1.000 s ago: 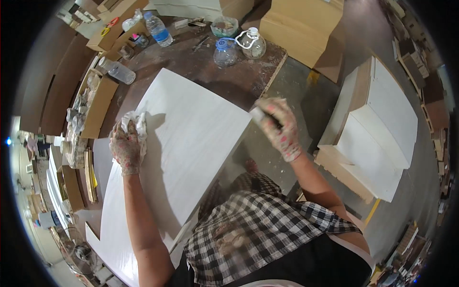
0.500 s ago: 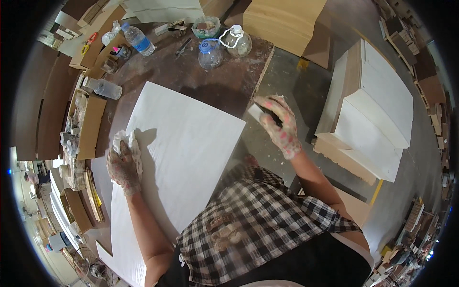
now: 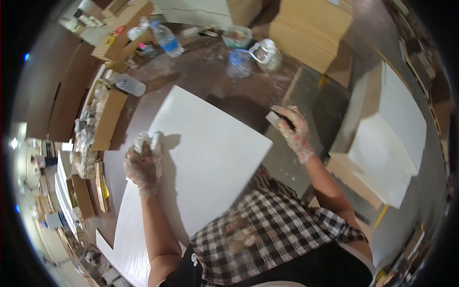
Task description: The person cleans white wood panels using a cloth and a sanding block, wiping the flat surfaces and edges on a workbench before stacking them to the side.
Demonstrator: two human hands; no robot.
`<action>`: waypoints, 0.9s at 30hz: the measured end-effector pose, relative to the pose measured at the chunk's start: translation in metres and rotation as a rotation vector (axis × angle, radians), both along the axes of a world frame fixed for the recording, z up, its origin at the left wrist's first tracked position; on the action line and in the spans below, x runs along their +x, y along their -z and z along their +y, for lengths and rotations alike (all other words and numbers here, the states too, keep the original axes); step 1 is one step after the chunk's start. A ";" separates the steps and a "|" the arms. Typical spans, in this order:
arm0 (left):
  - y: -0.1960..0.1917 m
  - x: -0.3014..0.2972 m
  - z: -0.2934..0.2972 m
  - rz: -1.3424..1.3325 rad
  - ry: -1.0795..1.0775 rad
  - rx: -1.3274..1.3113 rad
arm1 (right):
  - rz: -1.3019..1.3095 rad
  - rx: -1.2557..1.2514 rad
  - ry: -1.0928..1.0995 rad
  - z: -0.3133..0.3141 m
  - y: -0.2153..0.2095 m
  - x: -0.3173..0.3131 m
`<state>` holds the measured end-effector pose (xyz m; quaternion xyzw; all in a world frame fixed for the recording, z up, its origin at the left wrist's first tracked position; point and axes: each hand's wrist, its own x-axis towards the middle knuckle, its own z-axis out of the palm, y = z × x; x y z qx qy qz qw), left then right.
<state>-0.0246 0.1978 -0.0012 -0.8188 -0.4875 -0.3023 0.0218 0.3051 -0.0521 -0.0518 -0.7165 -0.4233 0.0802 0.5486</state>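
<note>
A large white panel (image 3: 205,148) lies flat across the dark brown table, one corner pointing right. At its left edge my left hand (image 3: 142,170), in a pink-spotted work glove, is closed on a crumpled white rag (image 3: 155,146). My right hand (image 3: 297,131), gloved alike, is raised just beyond the panel's right corner. Its fingers are closed round a small, pale, flat-sided block (image 3: 273,119), whose far part the fingers hide. Which kind of block it is, I cannot make out.
Two round plastic jugs (image 3: 239,64) and a green-tinted tub (image 3: 236,37) stand at the table's far side. Plastic bottles (image 3: 166,39) and a cardboard box (image 3: 111,122) of wrapped items line the left. White panels are stacked (image 3: 387,143) on the right; a large carton (image 3: 306,33) stands behind.
The whole view has shifted, so the table and panel appear farther right. Both hands keep their hold on the rag and the block, in about the same places beside the panel.
</note>
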 end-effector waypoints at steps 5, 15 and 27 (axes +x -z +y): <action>-0.011 -0.005 -0.024 0.123 -0.152 0.021 | -0.331 0.134 -0.204 0.063 -0.062 0.002; -0.031 0.008 -0.060 0.093 -0.078 0.042 | -0.535 -0.178 -0.539 0.229 -0.066 0.011; -0.038 0.003 -0.067 0.050 -0.028 0.018 | -0.524 0.237 -0.666 0.217 -0.095 -0.009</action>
